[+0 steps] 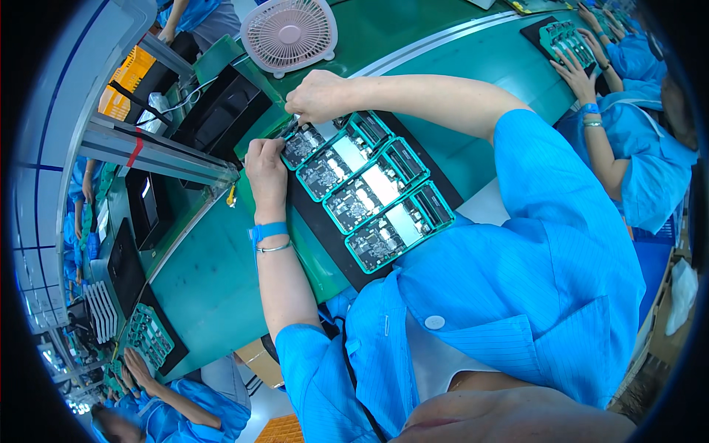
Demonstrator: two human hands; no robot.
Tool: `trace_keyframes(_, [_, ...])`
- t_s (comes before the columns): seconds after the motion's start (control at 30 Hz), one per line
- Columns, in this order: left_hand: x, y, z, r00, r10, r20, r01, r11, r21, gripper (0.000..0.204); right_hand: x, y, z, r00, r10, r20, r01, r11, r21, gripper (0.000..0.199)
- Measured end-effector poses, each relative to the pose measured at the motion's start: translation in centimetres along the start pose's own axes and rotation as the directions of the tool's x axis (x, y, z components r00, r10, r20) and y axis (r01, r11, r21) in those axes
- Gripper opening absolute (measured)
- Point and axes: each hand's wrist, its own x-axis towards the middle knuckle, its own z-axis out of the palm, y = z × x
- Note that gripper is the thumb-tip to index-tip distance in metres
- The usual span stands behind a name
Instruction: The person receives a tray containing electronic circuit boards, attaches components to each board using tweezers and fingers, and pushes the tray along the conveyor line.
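Observation:
Several opened handheld devices (369, 193) with exposed circuit boards lie side by side in teal frames on a black mat (325, 240). My left hand (266, 173) is closed at the left corner of the farthest device (301, 148), its fingers bent down against the edge. Reaching across from the right, my right hand (319, 97) is also closed, fingertips pointing down at that device's far end. The two hands' fingertips are close together there. Whatever they pinch is too small or too hidden to make out. A blue wrist strap (269, 231) goes round my left wrist.
A pink fan (289, 33) stands beyond my right hand. A metal post (155, 151) and black bins (221, 111) are at the left. Co-workers handle similar teal trays (150, 336) at lower left and upper right. The green bench (214, 295) runs diagonally.

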Motion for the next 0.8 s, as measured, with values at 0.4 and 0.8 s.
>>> trace_keyframes(0.4, [0.2,-0.5,0.2,1.0,-0.005,0.016,0.007,0.997,-0.074,0.011,0.1,0.3,0.3,0.993,-0.106,-0.058,0.106,0.994,-0.017,0.019])
trace_keyframes(0.8, [1.3,-1.0,-0.5,0.985,0.075,0.154,-0.07,0.997,-0.035,0.004,-0.1,0.4,0.3,0.993,-0.102,-0.058,0.102,0.995,0.002,0.021])
